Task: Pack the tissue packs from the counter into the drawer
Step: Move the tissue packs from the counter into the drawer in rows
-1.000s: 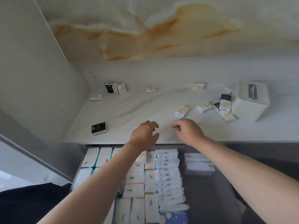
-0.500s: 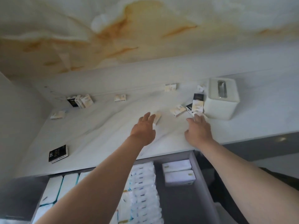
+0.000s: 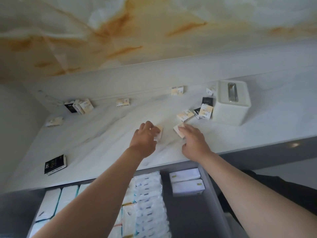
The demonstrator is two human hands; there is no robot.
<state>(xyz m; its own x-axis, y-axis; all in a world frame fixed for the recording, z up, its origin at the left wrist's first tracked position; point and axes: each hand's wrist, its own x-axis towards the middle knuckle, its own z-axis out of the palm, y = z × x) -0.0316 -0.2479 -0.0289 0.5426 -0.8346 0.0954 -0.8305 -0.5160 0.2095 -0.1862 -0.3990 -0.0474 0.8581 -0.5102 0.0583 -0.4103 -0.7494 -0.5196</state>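
Small tissue packs lie scattered over the pale marble counter [image 3: 103, 145]. My left hand [image 3: 145, 140] rests on a cream pack [image 3: 159, 133] at the counter's middle, fingers curled round it. My right hand [image 3: 193, 143] has its fingertips on a second cream pack [image 3: 179, 132] just to the right. Another cream pack [image 3: 185, 115] and a black-and-cream cluster [image 3: 205, 109] lie beyond, beside the dispenser. A black pack [image 3: 55, 164] sits near the front left. The open grey drawer [image 3: 187, 212] below holds rows of white packs [image 3: 147, 200].
A white square tissue dispenser [image 3: 231, 103] stands at the right of the counter. More packs sit along the back wall: a group [image 3: 79, 105], one [image 3: 123, 102], one [image 3: 177, 90], and one at the left [image 3: 54, 121]. The drawer's right part has bare floor.
Both hands have reached forward from the counter's front edge onto two cream packs. The view has tilted and swung right, with the drawer lower in frame.
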